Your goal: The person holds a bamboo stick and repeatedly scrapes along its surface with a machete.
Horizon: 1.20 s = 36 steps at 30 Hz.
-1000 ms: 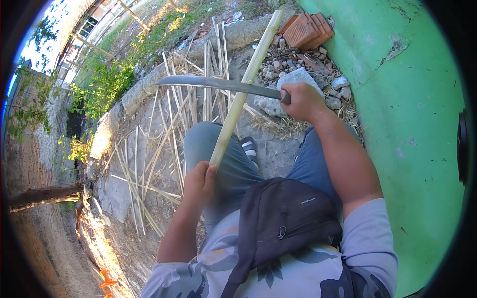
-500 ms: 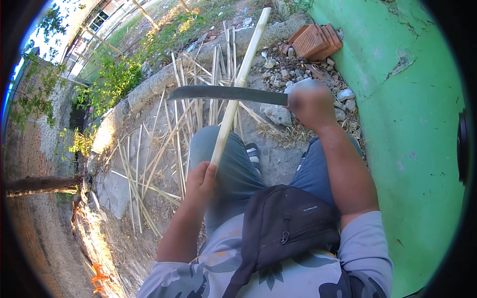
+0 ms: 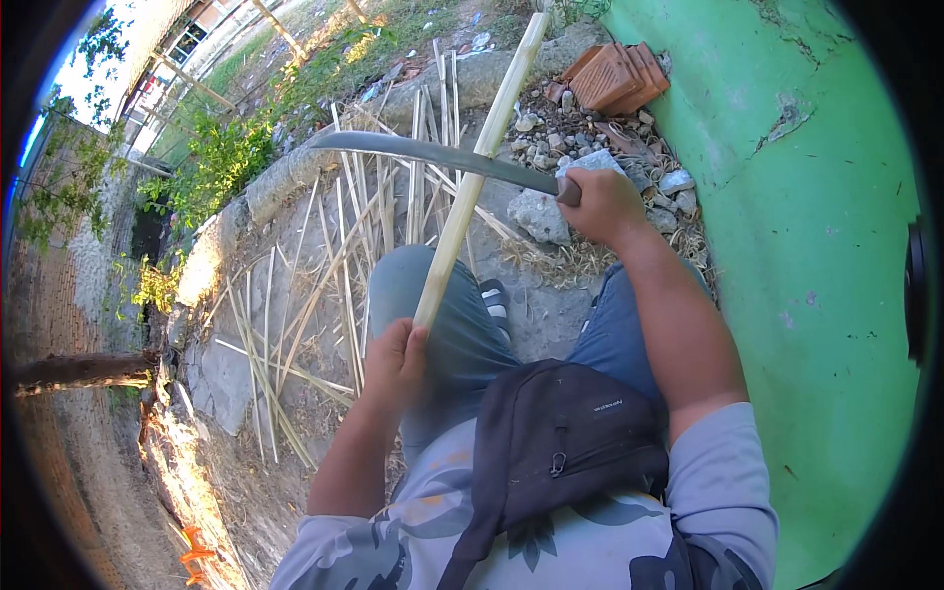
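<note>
A long pale strip of split bamboo or wood (image 3: 457, 224) slants up and away from my left hand (image 3: 396, 362), which is closed round its near end above my left thigh. My right hand (image 3: 605, 206) grips the brown handle of a machete (image 3: 423, 151). Its long dark blade points left and crosses the strip about midway up. Whether the edge bites into the strip or only lies against it, I cannot tell. Several thin pale strips (image 3: 344, 236) lie scattered on the ground beyond and left of my knees.
A black bag (image 3: 565, 433) rests against my front. Stacked terracotta tiles (image 3: 618, 79) and rubble (image 3: 541, 216) lie ahead to the right, beside a green wall (image 3: 787, 295). A low concrete edge (image 3: 295, 177) runs behind the strips, with a leafy bush (image 3: 221, 162) at the left.
My right hand has moved slightly left and lower, and the machete blade has tilted, its tip rising to the upper left. My left hand still holds the strip in nearly the same place.
</note>
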{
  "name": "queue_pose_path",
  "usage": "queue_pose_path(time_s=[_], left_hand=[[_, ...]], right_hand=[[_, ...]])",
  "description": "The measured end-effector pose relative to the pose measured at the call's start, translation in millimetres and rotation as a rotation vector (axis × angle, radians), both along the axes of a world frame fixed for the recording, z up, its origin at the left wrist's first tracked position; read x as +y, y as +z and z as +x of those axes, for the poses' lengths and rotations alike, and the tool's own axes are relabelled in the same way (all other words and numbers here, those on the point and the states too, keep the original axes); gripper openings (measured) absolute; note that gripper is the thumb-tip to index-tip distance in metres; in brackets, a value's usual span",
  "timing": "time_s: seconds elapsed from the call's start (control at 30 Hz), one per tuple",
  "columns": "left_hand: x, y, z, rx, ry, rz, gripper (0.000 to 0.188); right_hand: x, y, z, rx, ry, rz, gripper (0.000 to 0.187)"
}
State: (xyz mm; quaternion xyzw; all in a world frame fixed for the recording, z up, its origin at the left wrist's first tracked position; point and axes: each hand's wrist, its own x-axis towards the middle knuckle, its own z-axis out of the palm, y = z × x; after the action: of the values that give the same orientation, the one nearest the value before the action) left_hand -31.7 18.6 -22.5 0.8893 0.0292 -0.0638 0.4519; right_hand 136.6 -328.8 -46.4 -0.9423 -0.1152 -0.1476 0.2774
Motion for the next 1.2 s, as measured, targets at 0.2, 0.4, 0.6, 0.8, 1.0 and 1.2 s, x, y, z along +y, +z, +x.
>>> queue_pose_path(time_s=[0.2,0.4,0.6,0.8,1.0,1.2], left_hand=[[-5,2,-2,0.000,0.001,0.004,0.032],[2,-2,0,-0.063,-0.081,0.086,0.030],[3,6,2,0.024,-0.043,0.052,0.029],[0,3,0,-0.004,-0.021,0.009,0.028],[-1,5,-3,-0.034,-0.036,0.003,0.030],[-1,5,-4,0.022,-0.008,0.012,0.030]], right_hand=[[11,9,-16,-0.132,0.247,-0.091,0.018],[1,7,-8,0.081,0.038,0.008,0.018],[6,10,-11,0.021,0.063,-0.015,0.019],[19,17,-21,-0.190,0.319,-0.153,0.016],[-10,5,-3,0.003,0.027,0.071,0.018],[6,9,-18,-0.112,0.223,-0.033,0.019]])
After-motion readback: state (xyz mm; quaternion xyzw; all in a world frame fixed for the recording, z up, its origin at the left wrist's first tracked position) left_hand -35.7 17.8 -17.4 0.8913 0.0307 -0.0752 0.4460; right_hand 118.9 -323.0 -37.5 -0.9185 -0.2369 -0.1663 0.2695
